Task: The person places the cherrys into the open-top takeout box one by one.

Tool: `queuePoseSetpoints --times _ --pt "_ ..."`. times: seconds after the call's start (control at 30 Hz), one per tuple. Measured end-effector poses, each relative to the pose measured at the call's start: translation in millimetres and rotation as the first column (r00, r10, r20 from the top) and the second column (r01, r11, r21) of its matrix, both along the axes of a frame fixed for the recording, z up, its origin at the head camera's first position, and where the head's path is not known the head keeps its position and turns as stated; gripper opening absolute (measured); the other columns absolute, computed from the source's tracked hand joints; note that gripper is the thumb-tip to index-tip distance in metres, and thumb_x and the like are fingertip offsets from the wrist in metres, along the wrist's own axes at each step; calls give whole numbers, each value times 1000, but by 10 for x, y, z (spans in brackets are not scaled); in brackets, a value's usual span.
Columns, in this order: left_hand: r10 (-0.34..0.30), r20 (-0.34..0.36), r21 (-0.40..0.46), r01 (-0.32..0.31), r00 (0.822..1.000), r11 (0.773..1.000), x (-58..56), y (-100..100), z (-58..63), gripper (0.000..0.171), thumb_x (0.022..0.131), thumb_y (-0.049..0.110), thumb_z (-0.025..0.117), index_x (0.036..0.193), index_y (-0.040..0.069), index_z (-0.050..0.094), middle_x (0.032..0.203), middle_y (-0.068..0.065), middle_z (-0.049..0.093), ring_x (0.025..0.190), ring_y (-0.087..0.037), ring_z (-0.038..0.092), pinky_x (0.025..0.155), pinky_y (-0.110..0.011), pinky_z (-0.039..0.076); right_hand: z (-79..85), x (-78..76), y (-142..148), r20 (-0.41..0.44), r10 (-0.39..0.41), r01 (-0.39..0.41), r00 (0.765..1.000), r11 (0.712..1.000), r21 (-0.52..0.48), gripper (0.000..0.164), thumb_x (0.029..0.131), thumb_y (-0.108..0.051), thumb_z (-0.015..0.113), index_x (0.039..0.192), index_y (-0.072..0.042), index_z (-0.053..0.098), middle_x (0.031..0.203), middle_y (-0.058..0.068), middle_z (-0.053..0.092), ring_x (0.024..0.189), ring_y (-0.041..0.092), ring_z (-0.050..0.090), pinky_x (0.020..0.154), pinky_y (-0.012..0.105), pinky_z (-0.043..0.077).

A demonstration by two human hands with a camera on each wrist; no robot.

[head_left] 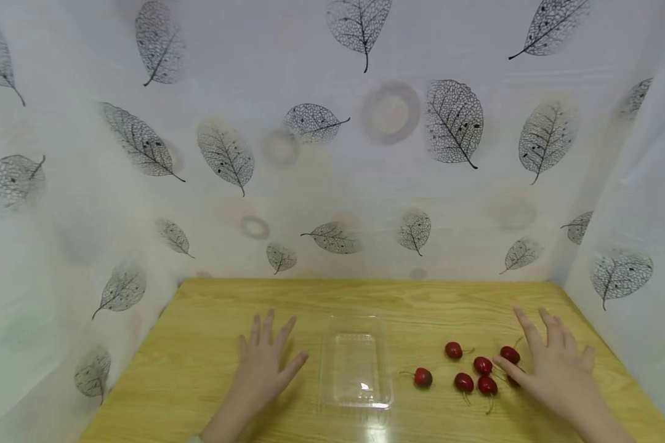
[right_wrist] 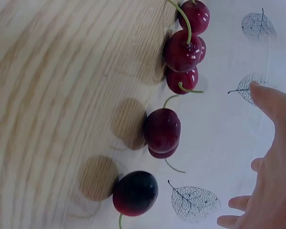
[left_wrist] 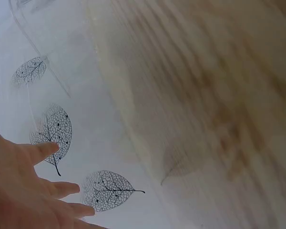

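Observation:
Several dark red cherries (head_left: 483, 365) with green stems lie loose on the table, mostly in a cluster on the right. One cherry (head_left: 423, 377) sits apart, nearer a clear plastic tray (head_left: 326, 369) that stands in the middle. My right hand (head_left: 556, 372) is spread at the right edge of the cluster, its thumb overlapping the cherries in the head view and partly hiding one. In the right wrist view its fingers (right_wrist: 271, 102) hold nothing. My left hand (head_left: 263, 363) is spread to the left of the tray, apart from it, with nothing in its fingers.
The wooden table (head_left: 199, 344) ends at a white sheet (head_left: 332, 178) printed with black leaves, which hangs behind it and along both sides. Light glints off the tabletop in front of the tray.

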State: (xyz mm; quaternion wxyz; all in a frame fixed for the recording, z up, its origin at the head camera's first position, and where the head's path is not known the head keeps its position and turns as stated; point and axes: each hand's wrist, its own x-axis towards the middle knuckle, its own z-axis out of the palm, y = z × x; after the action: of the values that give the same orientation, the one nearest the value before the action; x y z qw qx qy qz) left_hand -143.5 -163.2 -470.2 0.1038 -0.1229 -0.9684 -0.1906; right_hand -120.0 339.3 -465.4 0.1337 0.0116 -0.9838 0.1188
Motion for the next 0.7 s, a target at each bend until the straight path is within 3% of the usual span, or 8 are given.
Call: queuePoseSetpoints --times 0.23,0.4,0.7 --pt "-66 19 188 61 998 980 -1 64 -7 62 104 41 63 157 11 50 163 -36 36 147 -65 34 111 -84 32 48 42 144 9 -45 45 999 999 -18 109 93 -61 72 172 -20 9 162 43 19 132 72 30 95 90 23" --pt "-87 51 280 70 995 958 -28 97 -12 57 107 38 58 156 9 50 162 -34 37 145 -62 38 105 -83 40 11 76 264 -62 -39 38 997 999 -19 105 93 -56 75 170 -11 19 149 49 34 125 71 37 93 86 31" --pt "-143 95 431 88 985 898 -83 186 -23 52 112 35 48 152 2 53 158 -34 42 144 -60 41 105 -82 41 -69 146 439 -83 -46 37 995 994 -105 97 97 -45 73 164 5 24 137 51 39 118 67 40 95 80 35"
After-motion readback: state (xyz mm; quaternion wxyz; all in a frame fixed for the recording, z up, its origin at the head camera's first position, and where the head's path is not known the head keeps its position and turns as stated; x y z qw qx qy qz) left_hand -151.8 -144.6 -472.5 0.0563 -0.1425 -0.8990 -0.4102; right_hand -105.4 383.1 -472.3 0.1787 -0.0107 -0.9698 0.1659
